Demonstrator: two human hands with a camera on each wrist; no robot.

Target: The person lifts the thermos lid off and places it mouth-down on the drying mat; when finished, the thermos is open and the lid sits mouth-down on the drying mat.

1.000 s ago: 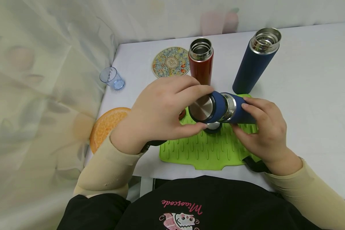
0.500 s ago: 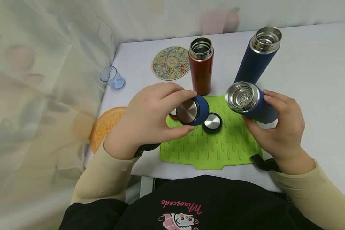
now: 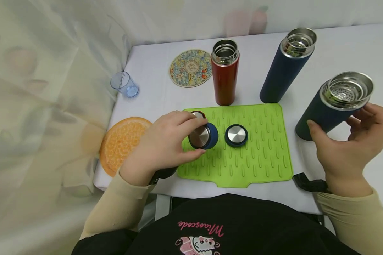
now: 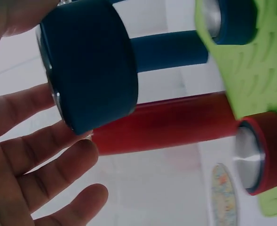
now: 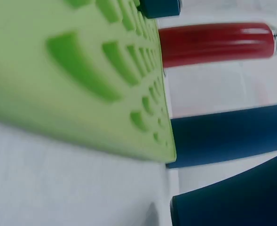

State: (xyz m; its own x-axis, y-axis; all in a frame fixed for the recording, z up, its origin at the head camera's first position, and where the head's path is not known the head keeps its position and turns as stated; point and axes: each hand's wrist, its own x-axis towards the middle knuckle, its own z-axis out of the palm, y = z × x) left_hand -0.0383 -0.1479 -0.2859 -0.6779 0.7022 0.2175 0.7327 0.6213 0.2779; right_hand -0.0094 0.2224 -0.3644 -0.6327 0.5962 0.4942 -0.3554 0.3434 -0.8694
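Note:
My left hand [image 3: 166, 145] pinches a blue thermos lid [image 3: 214, 136] with a steel top, over the left part of a green ridged mat [image 3: 258, 159]. Thumb and fingers also hold that lid in the left wrist view. At the right, my right hand [image 3: 354, 152] grips a dark blue thermos bottle [image 3: 325, 109]. Its mouth is uncovered, showing a perforated strainer inside. Whether its base touches the table I cannot tell. Flat on the mat lies another blue lid [image 3: 236, 136]. A red lid [image 4: 270, 150] is partly hidden behind my left hand in the head view.
Behind the mat stand a red thermos bottle [image 3: 225, 81] and a second dark blue bottle [image 3: 284, 74], both uncapped. A patterned round coaster [image 3: 190, 69] lies at the back. Left are a small blue glass [image 3: 125, 85] and an orange-slice mat [image 3: 121, 145]. Fabric hangs along the left side.
The lid came off the blue bottle's neck. My left hand carried it left and down toward the mat, while my right hand moved the bottle right, turning it upright.

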